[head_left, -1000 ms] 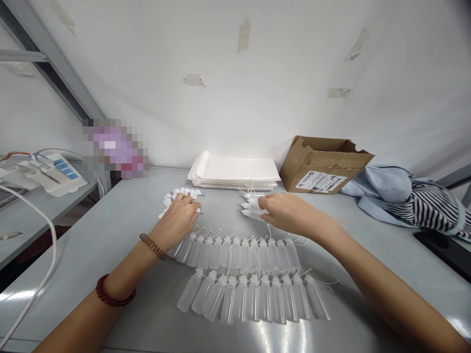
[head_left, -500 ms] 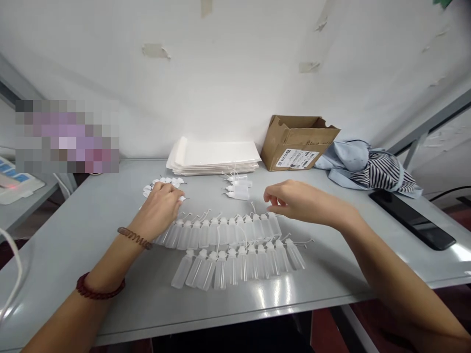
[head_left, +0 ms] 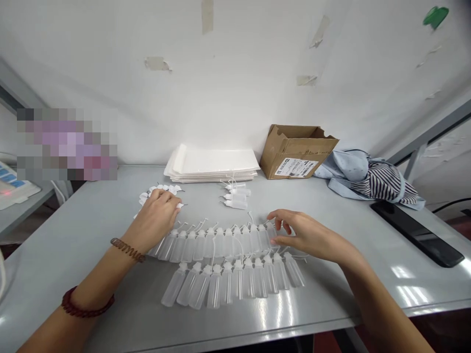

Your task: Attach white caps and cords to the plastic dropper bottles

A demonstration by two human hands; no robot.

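Note:
Two rows of small translucent bottles lie on the grey table, a back row point(head_left: 220, 244) and a front row point(head_left: 214, 290), with thin white strap caps. My left hand point(head_left: 156, 215) is closed over the left end of the back row, beside a pile of white needle caps point(head_left: 167, 188); a needle tip pokes out past its fingers. At the right end of the back row is my right hand point(head_left: 294, 229), thumb and fingers apart, near the last bottle. Farther back lie several bottles with needle tips point(head_left: 237, 200).
A stack of white envelopes point(head_left: 217, 164) lies against the wall, with an open cardboard box point(head_left: 298, 154) to its right. Beyond are blue and striped cloth point(head_left: 382, 179) and a black phone point(head_left: 415, 233). A white device point(head_left: 16, 189) stands at the far left.
My right hand has moved down to the last bottle of the back row, its thumb and fingers more spread. The left hand stays by the white caps. The view has tilted slightly up.

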